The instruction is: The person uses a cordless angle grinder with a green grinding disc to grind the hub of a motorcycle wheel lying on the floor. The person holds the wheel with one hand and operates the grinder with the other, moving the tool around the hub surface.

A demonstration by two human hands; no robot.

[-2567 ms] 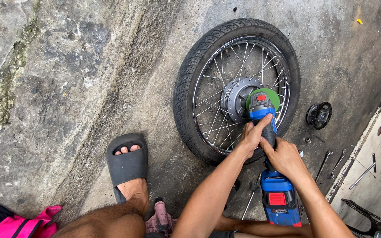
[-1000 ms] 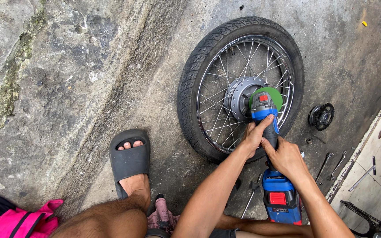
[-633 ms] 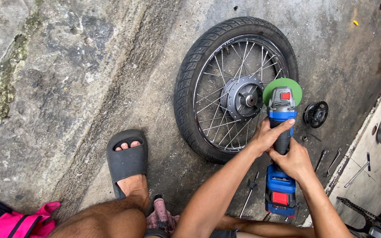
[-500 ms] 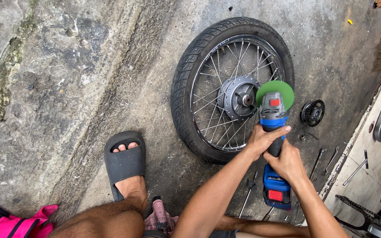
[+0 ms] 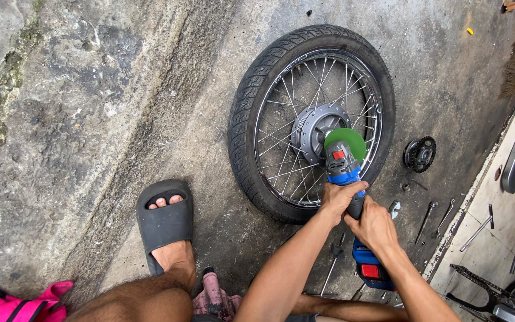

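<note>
While both hands are wrapping around the body of the blue cordless grinder (image 5: 348, 179), its green disc (image 5: 346, 143) is now sitting just beside the grey hub (image 5: 316, 126) of the spoked wheel (image 5: 311, 119), over the spokes on the hub's right. Half a second ago the disc was hanging farther right, above the rim and tyre; a second ago it was over the hub. So the tool has been swinging out and is coming back in, which I judge means the cutting edge is being re-placed at the hub rather than taken away.

The left hand (image 5: 338, 200) is closing its fingers around the grinder's neck just behind the head; the right hand (image 5: 375, 225) is gripping the handle nearer the battery pack (image 5: 372, 268). Neither is spread.

The wheel is lying flat on the concrete floor (image 5: 120, 119), tyre still on. A black sprocket (image 5: 419, 154) is resting just right of the tyre, with wrenches (image 5: 436, 214) lying near it. A foot in a grey sandal (image 5: 163, 217) is planted left of the wheel, apart from it.
</note>
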